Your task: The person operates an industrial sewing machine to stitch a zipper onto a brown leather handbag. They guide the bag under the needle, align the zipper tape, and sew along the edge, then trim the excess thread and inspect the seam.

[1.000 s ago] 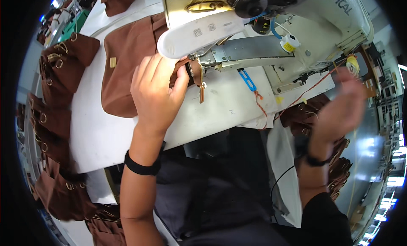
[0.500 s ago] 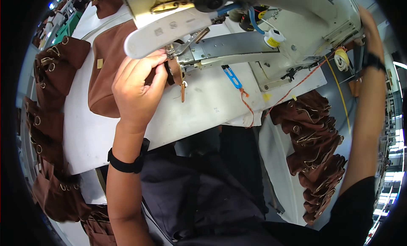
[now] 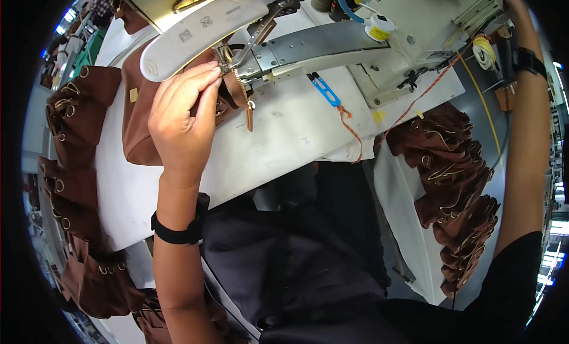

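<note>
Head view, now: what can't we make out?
All in the head view:
Right hand: mostly cut off by the top edge, so what it holds or touches can't be told.
Brown bag: partly hidden behind the left hand and the white cover.
Stitching by the metal foot: too small to tell.

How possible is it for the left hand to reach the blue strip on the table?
Probably yes: the left hand is at the brown bag, but the white table leaves a mostly open way along its front edge to the blue strip.
</note>
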A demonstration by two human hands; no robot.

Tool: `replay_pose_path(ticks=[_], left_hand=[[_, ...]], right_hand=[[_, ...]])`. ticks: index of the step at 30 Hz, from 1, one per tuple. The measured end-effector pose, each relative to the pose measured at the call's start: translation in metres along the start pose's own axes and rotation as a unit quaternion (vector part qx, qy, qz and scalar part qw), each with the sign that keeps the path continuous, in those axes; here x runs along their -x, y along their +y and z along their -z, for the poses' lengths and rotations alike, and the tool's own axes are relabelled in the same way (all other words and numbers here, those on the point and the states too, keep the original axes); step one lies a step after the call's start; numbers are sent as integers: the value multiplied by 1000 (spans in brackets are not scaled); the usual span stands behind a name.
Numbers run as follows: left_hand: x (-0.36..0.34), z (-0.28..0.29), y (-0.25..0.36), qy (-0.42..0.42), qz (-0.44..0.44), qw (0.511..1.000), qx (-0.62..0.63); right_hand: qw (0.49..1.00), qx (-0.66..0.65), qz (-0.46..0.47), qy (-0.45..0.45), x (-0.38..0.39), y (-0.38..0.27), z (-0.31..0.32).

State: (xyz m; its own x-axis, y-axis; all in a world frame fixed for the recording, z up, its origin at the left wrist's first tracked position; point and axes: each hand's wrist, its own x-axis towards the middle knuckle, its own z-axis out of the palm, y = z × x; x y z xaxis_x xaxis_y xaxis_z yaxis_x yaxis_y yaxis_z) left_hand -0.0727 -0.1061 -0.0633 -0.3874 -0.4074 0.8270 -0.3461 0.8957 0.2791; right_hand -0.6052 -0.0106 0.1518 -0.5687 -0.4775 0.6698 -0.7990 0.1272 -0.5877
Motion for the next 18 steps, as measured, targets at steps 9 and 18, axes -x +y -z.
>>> replay_pose_path(ticks=[9, 18], left_hand=[[-1, 0, -1, -19, -7, 1000, 4], [-1, -3, -2, -1, -21, 1000, 7]], right_hand=[[970, 4, -76, 232, 59, 87, -15], [969, 158, -16, 187, 51, 126, -4]])
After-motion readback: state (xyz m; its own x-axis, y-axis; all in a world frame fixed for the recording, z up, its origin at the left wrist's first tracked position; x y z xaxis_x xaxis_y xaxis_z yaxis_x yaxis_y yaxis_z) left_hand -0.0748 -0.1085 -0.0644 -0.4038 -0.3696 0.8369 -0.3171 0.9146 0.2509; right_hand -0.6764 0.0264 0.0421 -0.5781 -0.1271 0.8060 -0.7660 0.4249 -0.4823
